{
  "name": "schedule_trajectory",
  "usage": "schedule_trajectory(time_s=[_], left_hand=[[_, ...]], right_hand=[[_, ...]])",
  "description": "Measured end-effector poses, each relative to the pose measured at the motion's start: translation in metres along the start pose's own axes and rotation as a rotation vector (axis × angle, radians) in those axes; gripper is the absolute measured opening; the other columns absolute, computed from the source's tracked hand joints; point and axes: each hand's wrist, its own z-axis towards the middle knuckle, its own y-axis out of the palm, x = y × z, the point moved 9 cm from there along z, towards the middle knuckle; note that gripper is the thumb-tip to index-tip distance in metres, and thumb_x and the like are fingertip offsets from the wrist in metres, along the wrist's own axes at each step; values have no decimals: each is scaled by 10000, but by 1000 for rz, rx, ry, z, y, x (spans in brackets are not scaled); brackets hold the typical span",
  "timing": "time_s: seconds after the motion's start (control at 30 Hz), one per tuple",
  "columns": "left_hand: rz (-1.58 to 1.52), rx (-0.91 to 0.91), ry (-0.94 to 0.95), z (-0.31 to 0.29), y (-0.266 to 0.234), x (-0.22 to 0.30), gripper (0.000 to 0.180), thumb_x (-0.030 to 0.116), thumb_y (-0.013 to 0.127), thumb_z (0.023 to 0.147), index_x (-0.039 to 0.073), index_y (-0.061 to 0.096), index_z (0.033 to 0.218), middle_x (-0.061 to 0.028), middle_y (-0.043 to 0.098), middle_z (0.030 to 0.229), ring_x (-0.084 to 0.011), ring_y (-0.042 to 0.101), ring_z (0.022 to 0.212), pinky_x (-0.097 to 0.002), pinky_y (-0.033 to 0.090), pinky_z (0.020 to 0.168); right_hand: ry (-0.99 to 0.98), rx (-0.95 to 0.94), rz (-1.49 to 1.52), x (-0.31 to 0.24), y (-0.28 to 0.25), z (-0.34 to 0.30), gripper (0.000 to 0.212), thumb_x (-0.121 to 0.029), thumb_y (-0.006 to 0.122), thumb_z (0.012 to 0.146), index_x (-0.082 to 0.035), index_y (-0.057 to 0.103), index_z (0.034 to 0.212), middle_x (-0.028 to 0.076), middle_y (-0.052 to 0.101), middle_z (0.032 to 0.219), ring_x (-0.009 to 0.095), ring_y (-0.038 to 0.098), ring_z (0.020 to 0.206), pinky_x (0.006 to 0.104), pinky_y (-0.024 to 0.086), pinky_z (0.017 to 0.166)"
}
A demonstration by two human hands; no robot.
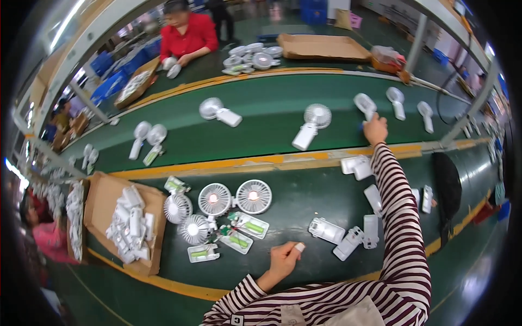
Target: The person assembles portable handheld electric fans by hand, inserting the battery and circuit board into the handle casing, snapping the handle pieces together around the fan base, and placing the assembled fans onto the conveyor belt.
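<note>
My right hand point(375, 131) stretches over the conveyor belt, its fingers closed at the handle end of a white handheld fan point(365, 103); the fingertips are partly hidden. My left hand point(282, 263) is curled above the green worktop point(293, 201), with a small white thing point(299, 246) at its thumb tip, too small to name. Left of it lie several opened fans, among them a round fan head point(254, 196) and a handle half with a green battery point(237, 239). To its right are white plastic handle shells point(327, 230).
A cardboard box point(157, 239) of white handle parts stands at the left. More fans, such as one white fan point(316, 123), lie along the green belt point(261, 136). Across it, a person in red point(190, 38) handles fan parts near a cardboard tray point(323, 48). A black object point(447, 187) lies at the right.
</note>
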Motion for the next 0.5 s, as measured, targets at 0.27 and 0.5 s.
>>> schedule_trajectory(time_s=[0.27,0.5], left_hand=[[68,-1,52,6,-12,12,174,122,569,842,-2,624,732,-31,519,500,-78,483,446,-229,382,439],[10,-54,-109,3,-19,2,160,134,582,839,3,610,753,-16,546,542,-62,496,499,-222,387,467]], right_hand=[[-420,135,16,-113,-27,-50,445,-244,591,759,-31,476,1133,153,489,1013,338,502,933,465,430,747],[-930,-262,640,-237,-108,-252,422,-124,605,692,27,504,1073,202,508,950,370,509,874,425,431,742]])
